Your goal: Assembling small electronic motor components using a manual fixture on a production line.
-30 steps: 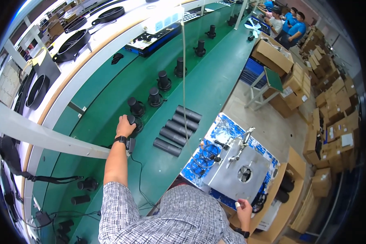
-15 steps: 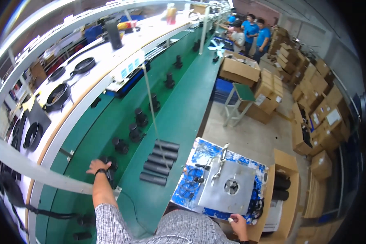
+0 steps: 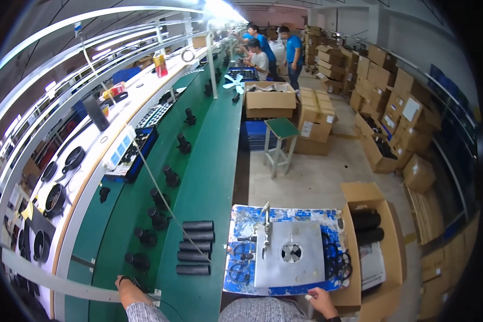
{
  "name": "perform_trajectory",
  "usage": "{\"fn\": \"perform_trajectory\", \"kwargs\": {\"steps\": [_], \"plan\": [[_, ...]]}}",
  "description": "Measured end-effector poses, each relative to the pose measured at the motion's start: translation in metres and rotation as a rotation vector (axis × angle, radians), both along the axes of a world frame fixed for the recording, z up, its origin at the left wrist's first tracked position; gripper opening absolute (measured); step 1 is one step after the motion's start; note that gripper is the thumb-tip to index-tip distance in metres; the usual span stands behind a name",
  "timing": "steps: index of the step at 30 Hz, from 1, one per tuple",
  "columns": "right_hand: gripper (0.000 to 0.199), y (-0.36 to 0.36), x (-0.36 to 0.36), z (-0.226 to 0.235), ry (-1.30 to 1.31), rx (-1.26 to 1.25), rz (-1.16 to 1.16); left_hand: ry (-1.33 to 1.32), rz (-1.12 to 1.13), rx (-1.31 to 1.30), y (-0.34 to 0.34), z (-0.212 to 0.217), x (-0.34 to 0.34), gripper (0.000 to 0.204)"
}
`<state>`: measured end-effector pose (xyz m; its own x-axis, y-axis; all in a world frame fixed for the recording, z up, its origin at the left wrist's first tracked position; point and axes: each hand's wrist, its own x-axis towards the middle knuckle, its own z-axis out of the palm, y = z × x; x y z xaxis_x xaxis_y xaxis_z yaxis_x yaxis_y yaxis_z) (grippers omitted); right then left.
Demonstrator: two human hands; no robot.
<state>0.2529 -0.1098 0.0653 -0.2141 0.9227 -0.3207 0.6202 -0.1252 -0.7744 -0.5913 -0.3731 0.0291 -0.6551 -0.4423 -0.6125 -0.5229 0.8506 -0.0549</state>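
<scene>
Left hand (image 3: 121,281) only partly visible, perhaps behind the white rail (image 3: 43,278), with patterned shirt (image 3: 263,310) incomplete at lower edge.

My head: the camera sits here, the left one of a side-by-side pair, looking forward and down.
Green bench (image 3: 212,172): I look along its length, its right edge running away from me toward the far end, high in view.
Blue-topped table (image 3: 333,216): near, seen from above across its near edge.
My hands: left hand (image 3: 123,282) and right hand (image 3: 320,299) show low down, close to me.
Rim: wide fisheye, straight edges bowing, corners black.
</scene>
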Motion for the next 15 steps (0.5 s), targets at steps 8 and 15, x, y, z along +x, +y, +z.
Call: {"fn": "perform_trajectory", "kwargs": {"steps": [8, 15], "plan": [[0.03, -0.013, 0.013, -0.006, -0.033, 0.006, 0.033, 0.362, -0.212, -0.038, 0.025, -0.017, 0.003, 0.062], [0.027, 0.009, 0.052, -0.036, 0.076, -0.021, -0.108, 0.509, -0.521, -0.338, 0.059, -0.001, 0.048, 0.071]]}}
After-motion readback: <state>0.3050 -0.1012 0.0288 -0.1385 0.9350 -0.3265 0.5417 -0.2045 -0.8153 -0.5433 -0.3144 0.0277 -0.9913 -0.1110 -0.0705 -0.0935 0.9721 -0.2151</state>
